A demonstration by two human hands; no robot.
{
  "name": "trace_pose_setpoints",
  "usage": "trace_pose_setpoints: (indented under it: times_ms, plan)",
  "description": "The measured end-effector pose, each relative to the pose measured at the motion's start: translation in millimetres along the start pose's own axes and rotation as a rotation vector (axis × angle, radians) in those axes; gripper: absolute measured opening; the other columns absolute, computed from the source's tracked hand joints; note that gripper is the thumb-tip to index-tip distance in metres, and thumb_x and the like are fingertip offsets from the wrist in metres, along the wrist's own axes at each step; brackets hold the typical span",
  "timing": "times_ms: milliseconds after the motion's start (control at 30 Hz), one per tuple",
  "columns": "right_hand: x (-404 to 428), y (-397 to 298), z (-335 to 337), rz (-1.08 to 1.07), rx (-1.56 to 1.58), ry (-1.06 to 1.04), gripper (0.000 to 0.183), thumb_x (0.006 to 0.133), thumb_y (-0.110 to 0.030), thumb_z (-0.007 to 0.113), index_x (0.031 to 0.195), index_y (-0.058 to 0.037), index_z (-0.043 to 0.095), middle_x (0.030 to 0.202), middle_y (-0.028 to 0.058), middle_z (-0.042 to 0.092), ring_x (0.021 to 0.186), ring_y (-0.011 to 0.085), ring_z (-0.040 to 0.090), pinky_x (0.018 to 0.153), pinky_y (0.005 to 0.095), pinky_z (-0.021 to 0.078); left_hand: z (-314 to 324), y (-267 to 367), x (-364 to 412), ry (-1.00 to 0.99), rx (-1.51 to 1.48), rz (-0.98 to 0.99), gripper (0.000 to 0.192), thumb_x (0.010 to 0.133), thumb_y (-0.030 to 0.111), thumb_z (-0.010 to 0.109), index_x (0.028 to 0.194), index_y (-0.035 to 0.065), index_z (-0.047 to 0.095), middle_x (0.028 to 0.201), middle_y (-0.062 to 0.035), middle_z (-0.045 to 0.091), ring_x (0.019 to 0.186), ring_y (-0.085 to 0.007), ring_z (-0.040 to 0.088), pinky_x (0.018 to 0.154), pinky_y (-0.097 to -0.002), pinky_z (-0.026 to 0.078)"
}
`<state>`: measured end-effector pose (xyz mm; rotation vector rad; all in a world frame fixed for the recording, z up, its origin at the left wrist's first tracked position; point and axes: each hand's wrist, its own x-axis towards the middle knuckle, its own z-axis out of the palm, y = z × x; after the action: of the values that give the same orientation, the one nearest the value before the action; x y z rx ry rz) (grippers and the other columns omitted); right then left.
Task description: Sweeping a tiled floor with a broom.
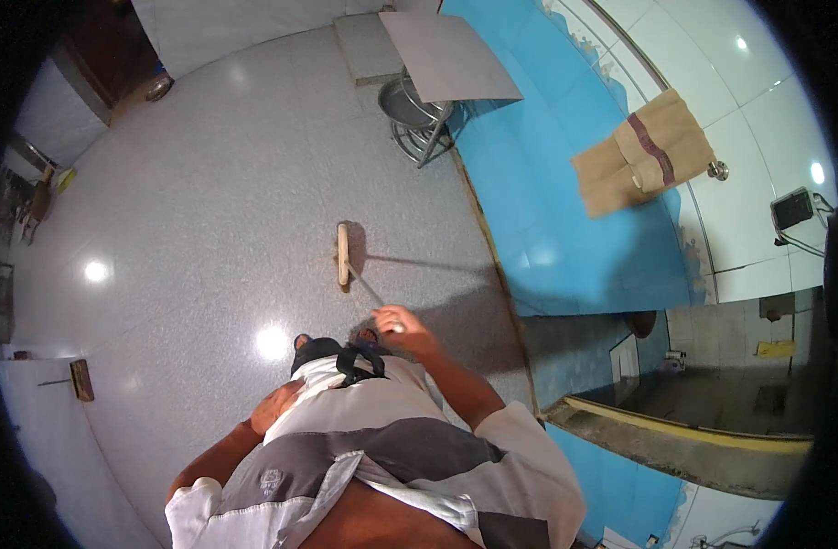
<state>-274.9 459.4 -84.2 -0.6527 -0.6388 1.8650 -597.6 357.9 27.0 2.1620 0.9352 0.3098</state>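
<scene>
My right hand (402, 328) is closed around the upper end of the handle of a push broom (343, 255). The broom's long narrow head rests on the speckled grey floor (206, 178) in front of my feet, and its thin handle slants from the head up to my fist. My left hand (276, 406) lies against the left side of my waist, on the white cloth of my clothing; its fingertips are partly hidden, and no object shows in it.
A metal stand with a round pan (409, 103) and a flat board (453, 58) stand by the blue tiled wall (535, 206). A brown towel (645, 154) hangs from a rail. At right is a doorway with a yellow-edged sill (686, 429); a small brush-like object (81, 380) is at left.
</scene>
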Motion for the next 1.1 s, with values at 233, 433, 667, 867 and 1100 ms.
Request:
trace_pose_setpoints:
  times_ms: [233, 433, 667, 867, 1100]
  plan:
    - [-12.9, -112.1, -89.4, 0.643, 0.949, 0.381, 0.031, 0.081, -0.01, 0.039, 0.105, 0.0062, 0.03, 0.056, -0.0012, 0.039, 0.042, 0.007, 0.041, 0.036, 0.021, 0.0287, 4.6, -5.1, 7.3, 0.023, 0.068, 0.15, 0.041, 0.077, 0.014, 0.045, 0.114, 0.0094, 0.028, 0.116, -0.0218, 0.034, 0.105, -0.0362, 0.039, 0.086, -0.041, 0.037]
    - [6.0, -130.3, -117.5, 0.718, 0.419, 0.578, 0.012, 0.078, -0.009, 0.041, 0.067, -0.0057, 0.04, 0.049, 0.0006, 0.038, 0.039, 0.0085, 0.037, 0.035, 0.0227, 0.0299, 6.6, -4.4, -5.0, 0.065, 0.029, 0.178, 0.04, 0.077, 0.015, 0.044, 0.113, 0.0092, 0.028, 0.117, -0.0223, 0.033, 0.106, -0.0371, 0.038, 0.086, -0.0413, 0.036]
    - [54.6, -51.8, -115.2, 0.634, 0.105, 0.804, 0.012, 0.073, -0.008, 0.039, 0.062, -0.0071, 0.04, 0.056, 0.0057, 0.039, 0.05, 0.0196, 0.039, 0.046, 0.0361, 0.037, 14.9, -5.7, -26.3, 0.066, 0.048, 0.011, 0.04, 0.077, 0.016, 0.045, 0.113, 0.009, 0.028, 0.116, -0.0224, 0.034, 0.105, -0.0366, 0.038, 0.085, -0.0398, 0.037]
    - [87.9, 53.5, 40.6, -0.001, -0.969, -0.303, 0.021, 0.065, 0.003, 0.052, 0.06, -0.008, 0.035, 0.055, 0.0009, 0.037, 0.05, 0.0121, 0.039, 0.045, 0.0265, 0.0354, 0.8, 7.4, -32.0, 0.087, 0.037, -0.109, 0.029, 0.078, 0.016, 0.042, 0.102, 0.0009, 0.036, 0.109, -0.0226, 0.038, 0.102, -0.0352, 0.041, 0.086, -0.0385, 0.037]
    - [175.3, 91.0, 79.7, 1.031, 0.663, 0.031, 0.007, 0.074, -0.007, 0.047, 0.071, -0.0041, 0.041, 0.055, -0.0024, 0.037, 0.045, 0.0058, 0.036, 0.043, 0.0197, 0.0311, -17.9, -21.1, -32.2, 0.134, -0.029, -0.048, 0.041, 0.079, 0.02, 0.043, 0.115, 0.0065, 0.029, 0.115, -0.024, 0.033, 0.104, -0.037, 0.039, 0.084, -0.04, 0.038]
